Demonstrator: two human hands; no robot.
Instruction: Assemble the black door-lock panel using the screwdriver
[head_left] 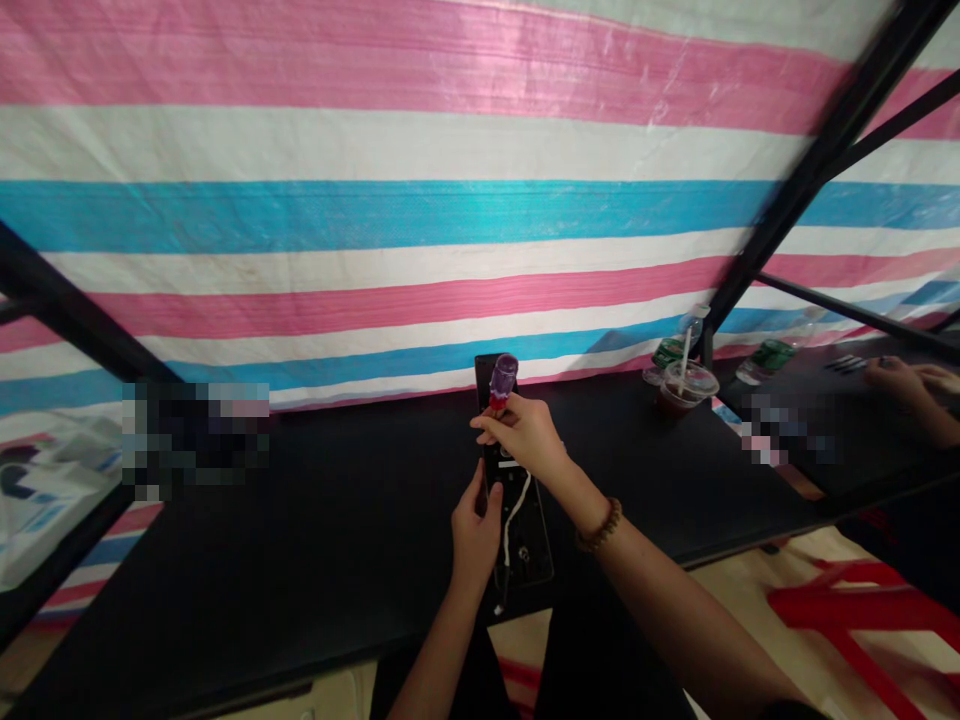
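A long black device [534, 545] lies on the black table, its far end close to the striped sheet. A white cable [511, 530] runs over its face. My right hand [531, 432] is closed around a screwdriver [504, 378] with a purple and red handle, above the device's upper half. The screwdriver's tip is hidden from sight. At the device's left edge, my left hand [476, 530] grips it, the thumb lying on top. Small fittings on the device are too tiny to make out.
On the right stand a plastic cup [686, 385] with a straw and a water bottle [671, 350]; another bottle [765, 360] is beyond. Another person's hands [911, 385] rest further right. Black frame bars [802, 180] cross both sides. A red stool [847, 605] stands below.
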